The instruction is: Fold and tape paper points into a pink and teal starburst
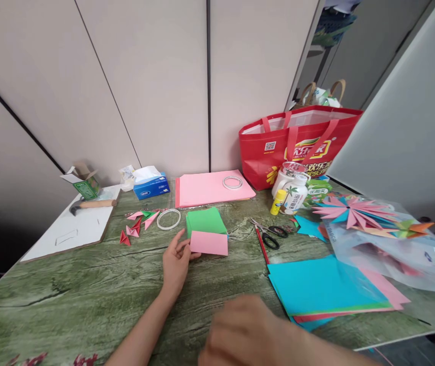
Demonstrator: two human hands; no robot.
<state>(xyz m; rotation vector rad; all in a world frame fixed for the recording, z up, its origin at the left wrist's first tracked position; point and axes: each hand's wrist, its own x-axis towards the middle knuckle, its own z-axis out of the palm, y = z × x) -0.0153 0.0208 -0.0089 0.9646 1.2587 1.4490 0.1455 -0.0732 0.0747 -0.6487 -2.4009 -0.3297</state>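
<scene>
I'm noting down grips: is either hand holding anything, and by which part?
The left hand holds the small pink paper by its left end. The right hand is blurred; whether it holds anything cannot be told.

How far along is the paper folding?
Done: the small folded pieces and spiky paper star look finished. In hand: the left hand holds a pink paper; the right hand is blurred. Left, probably: the green papers and blue sheets, which lie flat.
</scene>
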